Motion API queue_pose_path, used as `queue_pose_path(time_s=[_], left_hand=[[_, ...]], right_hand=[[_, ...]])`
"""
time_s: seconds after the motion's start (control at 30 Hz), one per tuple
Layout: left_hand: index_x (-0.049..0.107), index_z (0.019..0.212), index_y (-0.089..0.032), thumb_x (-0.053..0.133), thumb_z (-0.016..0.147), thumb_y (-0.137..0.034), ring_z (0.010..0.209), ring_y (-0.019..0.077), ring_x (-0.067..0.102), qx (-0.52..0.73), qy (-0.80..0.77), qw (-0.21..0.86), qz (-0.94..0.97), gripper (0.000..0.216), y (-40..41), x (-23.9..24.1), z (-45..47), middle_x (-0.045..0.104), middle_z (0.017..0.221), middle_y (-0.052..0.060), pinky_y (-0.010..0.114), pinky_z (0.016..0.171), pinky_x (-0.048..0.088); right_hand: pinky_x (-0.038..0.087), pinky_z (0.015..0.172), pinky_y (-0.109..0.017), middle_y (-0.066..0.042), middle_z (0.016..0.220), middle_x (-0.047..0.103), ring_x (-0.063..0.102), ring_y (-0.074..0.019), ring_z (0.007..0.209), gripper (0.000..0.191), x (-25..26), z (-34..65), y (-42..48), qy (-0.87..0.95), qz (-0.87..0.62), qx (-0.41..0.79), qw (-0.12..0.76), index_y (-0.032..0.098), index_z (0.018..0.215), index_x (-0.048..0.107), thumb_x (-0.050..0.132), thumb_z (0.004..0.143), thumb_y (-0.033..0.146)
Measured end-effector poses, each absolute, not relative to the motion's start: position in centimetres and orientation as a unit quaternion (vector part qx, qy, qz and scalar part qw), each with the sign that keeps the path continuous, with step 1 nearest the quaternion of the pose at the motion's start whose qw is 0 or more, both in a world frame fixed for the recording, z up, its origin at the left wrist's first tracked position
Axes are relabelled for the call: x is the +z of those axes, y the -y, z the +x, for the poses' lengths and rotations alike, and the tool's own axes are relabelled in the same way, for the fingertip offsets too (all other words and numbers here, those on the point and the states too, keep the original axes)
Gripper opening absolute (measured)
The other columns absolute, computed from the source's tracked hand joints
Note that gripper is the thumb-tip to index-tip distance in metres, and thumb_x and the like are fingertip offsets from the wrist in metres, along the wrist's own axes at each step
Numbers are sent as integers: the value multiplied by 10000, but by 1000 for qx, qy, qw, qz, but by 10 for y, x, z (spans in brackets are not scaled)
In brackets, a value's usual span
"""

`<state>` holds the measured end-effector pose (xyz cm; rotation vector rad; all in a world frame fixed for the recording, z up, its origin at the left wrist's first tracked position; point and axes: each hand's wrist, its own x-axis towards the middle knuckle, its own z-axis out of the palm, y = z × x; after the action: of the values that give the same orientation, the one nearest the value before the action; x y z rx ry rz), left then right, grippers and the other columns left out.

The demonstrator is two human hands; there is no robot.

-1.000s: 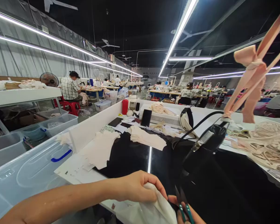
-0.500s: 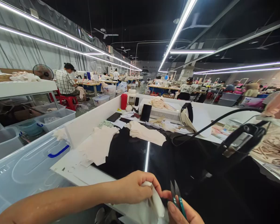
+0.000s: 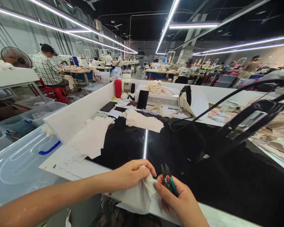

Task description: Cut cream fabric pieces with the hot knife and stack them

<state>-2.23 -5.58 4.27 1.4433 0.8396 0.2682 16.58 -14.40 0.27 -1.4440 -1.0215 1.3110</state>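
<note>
My left hand (image 3: 134,173) is closed on a white piece of fabric (image 3: 138,198), which hangs down over the near edge of the table. In my right hand (image 3: 177,195) sits a pair of thread snips (image 3: 168,181) with teal handles, dark blades pointing up and apart. The thumb and fingertips of that hand also touch the fabric's right side. Beyond my hands, a stack of cream fabric pieces (image 3: 143,121) lies on the black table surface (image 3: 170,145). More cream pieces (image 3: 91,135) are spread to the left.
A black machine arm (image 3: 248,123) with a cable stands on the right. At the back are a phone (image 3: 142,99), a white vented box (image 3: 161,101) and a red container (image 3: 117,88). Clear plastic bins (image 3: 21,160) stand at the left. Other people sit at work farther off.
The view has tilted down and shifted slightly. Both hands have moved up a little, and the fabric now hangs more spread out below them. The snips stay in my right hand.
</note>
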Motion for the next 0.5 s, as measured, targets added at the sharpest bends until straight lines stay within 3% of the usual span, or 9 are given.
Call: queue_pose_path(time_s=[0.07, 0.17, 0.3, 0.4, 0.5], left_hand=[[658, 984, -180, 684, 909, -493, 703, 118, 441, 117, -353, 681, 631, 323, 54, 43, -22, 560, 802, -28, 230, 622, 340], [657, 955, -181, 911, 692, -538, 740, 129, 493, 81, -360, 689, 623, 510, 51, 41, -22, 614, 817, -28, 233, 636, 360], [705, 924, -170, 953, 635, -526, 725, 134, 539, 68, -381, 701, 599, 521, 47, 35, -26, 649, 794, -23, 248, 659, 415], [747, 940, -164, 950, 654, -523, 735, 134, 564, 87, -397, 705, 582, 503, 45, 32, -29, 674, 805, -13, 253, 698, 434], [773, 950, -162, 947, 667, -520, 730, 129, 563, 99, -404, 698, 582, 488, 44, 32, -33, 684, 805, -11, 247, 695, 419]], right_hand=[[419, 513, -237, 72, 528, 473, 453, -93, 464, 612, 6, 165, 143, 408, -585, 538, 449, 201, 753, 673, 866, 674, 777], [393, 521, -228, 76, 522, 456, 445, -85, 469, 605, 10, 164, 140, 403, -576, 548, 453, 199, 718, 639, 903, 655, 741], [399, 517, -233, 83, 526, 427, 402, -80, 476, 616, 13, 166, 140, 371, -563, 549, 494, 191, 808, 703, 841, 717, 785], [501, 565, -272, 38, 572, 567, 476, -116, 495, 649, 11, 175, 143, 384, -568, 520, 510, 198, 1097, 788, 707, 851, 794], [614, 735, -319, -50, 833, 781, 684, -193, 677, 634, 5, 186, 149, 480, -608, 420, 472, 263, 1241, 805, 629, 913, 776]])
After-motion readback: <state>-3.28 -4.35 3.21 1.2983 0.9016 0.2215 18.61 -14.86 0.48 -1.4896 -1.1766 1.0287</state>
